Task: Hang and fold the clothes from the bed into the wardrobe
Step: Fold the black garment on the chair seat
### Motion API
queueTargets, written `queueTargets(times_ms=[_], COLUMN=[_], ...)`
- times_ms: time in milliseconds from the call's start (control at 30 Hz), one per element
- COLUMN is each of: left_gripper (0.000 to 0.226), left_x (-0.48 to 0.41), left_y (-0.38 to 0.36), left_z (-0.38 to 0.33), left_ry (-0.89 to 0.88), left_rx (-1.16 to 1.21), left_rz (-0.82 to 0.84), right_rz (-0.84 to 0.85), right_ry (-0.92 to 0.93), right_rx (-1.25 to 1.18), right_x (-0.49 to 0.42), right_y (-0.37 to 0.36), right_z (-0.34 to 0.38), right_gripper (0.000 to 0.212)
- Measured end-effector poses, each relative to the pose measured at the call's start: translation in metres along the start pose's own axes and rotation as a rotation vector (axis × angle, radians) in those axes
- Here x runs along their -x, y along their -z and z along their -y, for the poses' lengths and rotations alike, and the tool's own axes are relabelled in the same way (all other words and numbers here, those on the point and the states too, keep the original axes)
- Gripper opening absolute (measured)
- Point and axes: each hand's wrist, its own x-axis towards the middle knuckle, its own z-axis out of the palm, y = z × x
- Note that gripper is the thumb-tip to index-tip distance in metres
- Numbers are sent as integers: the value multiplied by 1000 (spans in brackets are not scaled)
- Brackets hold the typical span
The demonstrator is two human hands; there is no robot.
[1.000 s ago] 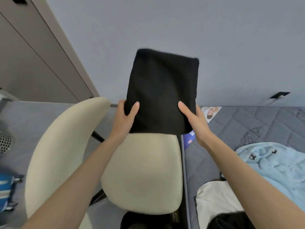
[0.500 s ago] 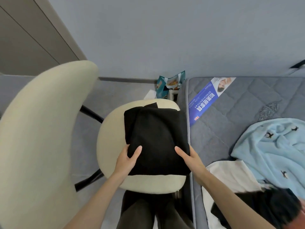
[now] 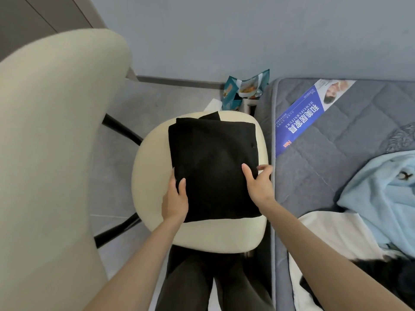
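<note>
- A small room with a pale blue-grey wall and grey floor; a cream padded chair seat [image 3: 202,234] stands in the middle, with the grey quilted mattress of the bed [image 3: 314,176] touching it at 3 o'clock.
- The folded black knitted garment [image 3: 213,167] lies flat on the seat, a squarish bundle with a small flap poking out at its 12 o'clock edge.
- The left hand [image 3: 175,203] rests at the garment's 8 o'clock edge, thumb on top and fingers along the side; whether that grip pinches the cloth, I cannot tell.
- The right hand [image 3: 258,187] sits at the 4 o'clock edge with its fingers spread and loose, the grip open, only touching the fabric.
- To my eye it will handle as soft, light and floppy: not fragile, not slippery, but quick to sag and unfold if lifted by one corner.
- Best taken with both palms slid under opposite sides, thumbs pressing on top, keeping the layers together.
- A light blue fleece garment [image 3: 381,194] and a white cloth [image 3: 332,234] wait on the bed at 4 o'clock.
</note>
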Motion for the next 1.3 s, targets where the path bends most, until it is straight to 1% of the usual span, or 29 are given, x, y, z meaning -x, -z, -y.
queueTargets(times_ms=[33,67,100,133,167,200,233,267,333,400,467,500,600,667,733,800,900,1033,1167,1300], left_gripper=[53,57,61,64,64,62,59,57,55,58,59,60,60,60,58,58,61,70,73,72], left_x=[3,8,10,9,6,0,-9,-18,-38,-58,-76,-83,-94,-92,-81,-69,-53,-52,-54,-41], left_y=[-3,-5,-6,-8,-11,-14,-18,-23,-32,-39,-39,-38,-37,-36,-36,-33,-29,-24,-17,-7], left_z=[-4,-10,-17,-22,-28,-35,-40,-45,-48,-42,-32,-27,-17,-20,-24,-26,-19,-15,-13,-5], left_ry=[-10,-58,-164,-308,-457,-587,-676,-704,-603,-437,-279,-237,-241,-247,-227,-166,-73,-32,-36,-95], left_rx=[-24,-59,-111,-185,-284,-406,-512,-590,-646,-653,-582,-551,-554,-552,-498,-403,-295,-151,-62,-13], left_rz=[-81,-176,-260,-313,-316,-267,-209,-158,-113,-116,-106,-94,-88,-128,-199,-216,-148,-72,-22,-20], right_rz=[-129,-262,-368,-424,-407,-338,-257,-189,-153,-165,-155,-148,-161,-179,-194,-221,-240,-201,-179,-185], right_ry=[123,285,445,588,709,792,824,813,754,704,633,589,527,522,519,496,377,259,297,311], right_rx=[57,145,262,383,504,624,736,835,947,919,830,779,702,691,662,621,560,430,283,243], right_x=[4,8,10,10,9,5,-1,-9,-27,-45,-62,-69,-79,-78,-71,-60,-40,-30,-27,-8], right_y=[-5,-10,-14,-16,-18,-19,-21,-22,-25,-26,-29,-31,-37,-36,-34,-32,-32,-27,-28,-27], right_z=[2,4,7,11,16,22,26,28,26,21,15,12,7,8,10,11,6,0,1,-10], right_gripper=[38,38,42,49,55,59,59,57,56,58,60,61,62,62,61,60,65,72,72,71])
